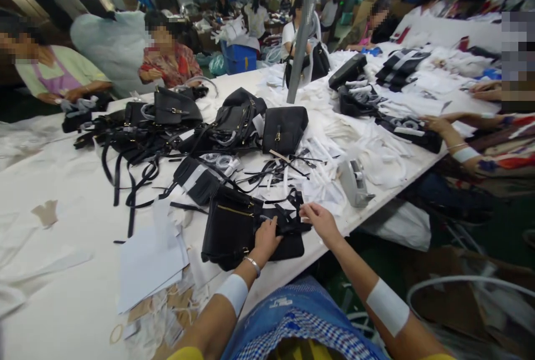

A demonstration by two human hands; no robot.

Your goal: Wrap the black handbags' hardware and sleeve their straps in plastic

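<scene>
A black leather bag (229, 226) with a gold zipper lies on its side at the near edge of the table, its flap spread to the right. My left hand (266, 237), with a silver bangle on the wrist, presses on the flap, fingers curled onto the black straps there. Just to the right, my right hand (321, 220) has its thumb and fingers closed at the end of a thin black strap (298, 199). Another dark bag (198, 181) with a white band across it touches the first one from behind.
A grey tape dispenser (354, 183) stands right of my hands. Several black bags (285, 129) are heaped farther back, straps trailing. White paper sheets (150, 265) lie at left. A metal post (303, 37) rises from the table. Other people work around it; a co-worker's hand (438, 125) is at right.
</scene>
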